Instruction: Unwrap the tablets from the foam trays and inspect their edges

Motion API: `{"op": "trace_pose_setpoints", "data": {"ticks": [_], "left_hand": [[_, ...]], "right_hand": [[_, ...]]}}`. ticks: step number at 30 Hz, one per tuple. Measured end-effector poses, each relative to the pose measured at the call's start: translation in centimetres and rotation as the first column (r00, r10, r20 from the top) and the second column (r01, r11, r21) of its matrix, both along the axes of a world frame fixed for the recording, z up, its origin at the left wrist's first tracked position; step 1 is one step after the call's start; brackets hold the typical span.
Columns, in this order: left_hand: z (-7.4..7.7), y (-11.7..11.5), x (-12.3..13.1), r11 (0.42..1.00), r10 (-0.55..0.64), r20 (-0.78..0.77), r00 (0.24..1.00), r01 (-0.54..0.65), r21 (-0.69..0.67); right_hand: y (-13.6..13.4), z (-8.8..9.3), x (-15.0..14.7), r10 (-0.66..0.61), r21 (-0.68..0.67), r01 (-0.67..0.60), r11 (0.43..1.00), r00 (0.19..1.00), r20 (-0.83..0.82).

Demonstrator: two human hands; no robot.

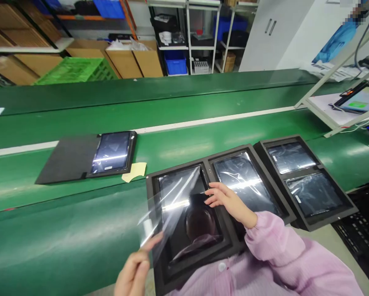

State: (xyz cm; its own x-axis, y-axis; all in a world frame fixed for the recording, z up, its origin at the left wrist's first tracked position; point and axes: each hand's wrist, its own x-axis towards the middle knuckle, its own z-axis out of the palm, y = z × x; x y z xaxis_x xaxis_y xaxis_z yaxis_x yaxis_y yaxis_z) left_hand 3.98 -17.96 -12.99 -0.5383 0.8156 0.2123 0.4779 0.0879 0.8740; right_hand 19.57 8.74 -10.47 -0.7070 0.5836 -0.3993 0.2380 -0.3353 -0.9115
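Clear film [172, 197] is pinched at its lower corner by the left hand [135, 271] and stands half lifted off the tablet [203, 234], which lies in the black foam tray [178, 167] between the two hands. Further out, the right hand [226, 201] rests open with its fingers flat on the tablet's far edge. A second tray [301, 172] sits to its right on the green tabletop [63, 230].

A long green surface [203, 90] runs across the room. Behind it stand a white shelving rack [187, 37] holding a blue bin [175, 63], cardboard boxes [135, 59] and a green crate [76, 70]; a white cabinet [273, 33] stands beyond its right stretch. Soft light glints off it.
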Motion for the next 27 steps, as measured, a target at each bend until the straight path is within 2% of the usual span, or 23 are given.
{"op": "trace_pose_setpoints", "data": {"ticks": [1, 2, 4, 5, 7, 8, 9, 11, 12, 13, 14, 16, 19, 22, 24, 25, 27], "left_hand": [[0.0, 0.2, 0.1, 0.990, -0.135, -0.191, 0.972, 0.125, -0.063], [0.0, 0.5, 0.1, 0.967, -0.253, -0.361, 0.898, 0.219, -0.133], [0.1, 1.0, 0.2, 0.922, -0.387, -0.582, 0.715, 0.294, -0.251], [0.2, 1.3, 0.3, 0.912, -0.409, -0.639, 0.652, 0.291, -0.288], [0.4, 1.6, 0.6, 0.916, -0.401, -0.703, 0.587, 0.258, -0.307], [0.4, 1.8, 0.8, 0.920, -0.391, -0.720, 0.573, 0.241, -0.308], [0.4, 1.9, 1.0, 0.924, -0.382, -0.733, 0.563, 0.226, -0.309], [0.2, 1.9, 1.3, 0.934, -0.355, -0.752, 0.556, 0.185, -0.304], [0.1, 1.9, 1.5, 0.937, -0.346, -0.757, 0.554, 0.166, -0.307], [0.1, 1.9, 1.7, 0.939, -0.339, -0.764, 0.549, 0.154, -0.307], [0.1, 2.0, 2.0, 0.944, -0.325, -0.773, 0.544, 0.139, -0.299], [0.2, 2.2, 2.6, 0.956, -0.288, -0.799, 0.527, 0.108, -0.274], [0.8, 3.4, 3.4, 0.968, -0.238, -0.830, 0.505, 0.056, -0.243], [1.0, 6.4, 2.8, 0.959, -0.252, -0.834, 0.490, 0.013, -0.283], [0.9, 9.4, 1.3, 0.947, -0.277, -0.835, 0.475, -0.013, -0.322], [0.8, 11.0, 0.5, 0.940, -0.285, -0.834, 0.472, -0.031, -0.338], [0.9, 14.3, -0.8, 0.928, -0.254, -0.829, 0.498, -0.118, -0.354]], "right_hand": [[0.3, 0.1, -1.0, 0.012, -0.004, -0.012, 1.000, 0.998, 0.056], [0.5, 0.3, -1.8, 0.028, 0.028, -0.031, 0.999, 0.991, 0.130], [0.5, 0.8, -3.1, 0.059, 0.217, -0.127, 0.968, 0.953, 0.296], [0.2, 1.2, -3.4, 0.069, 0.343, -0.204, 0.917, 0.927, 0.368], [-1.3, 2.1, -3.4, 0.141, 0.550, -0.391, 0.738, 0.886, 0.441], [-2.3, 2.6, -3.0, 0.249, 0.606, -0.484, 0.631, 0.867, 0.432], [-3.3, 3.2, -2.5, 0.411, 0.639, -0.562, 0.525, 0.825, 0.388], [-5.0, 4.2, -1.0, 0.717, 0.699, -0.623, 0.349, 0.658, 0.228], [-5.5, 4.6, -0.1, 0.797, 0.732, -0.610, 0.304, 0.584, 0.155], [-5.7, 5.0, 0.7, 0.826, 0.752, -0.588, 0.299, 0.554, 0.104], [-5.6, 5.3, 1.5, 0.815, 0.755, -0.569, 0.326, 0.573, 0.080], [-4.5, 5.5, 3.1, 0.710, 0.724, -0.539, 0.430, 0.698, 0.097], [-1.7, 4.8, 5.4, 0.432, 0.667, -0.438, 0.602, 0.882, 0.188], [1.0, 3.5, 7.9, 0.122, 0.644, -0.242, 0.726, 0.967, 0.225], [2.4, 2.6, 9.4, 0.001, 0.646, -0.157, 0.747, 0.972, 0.235], [3.1, 2.3, 10.1, -0.043, 0.665, -0.135, 0.735, 0.968, 0.245], [4.5, 1.7, 11.5, -0.138, 0.730, -0.105, 0.675, 0.955, 0.264]]}}
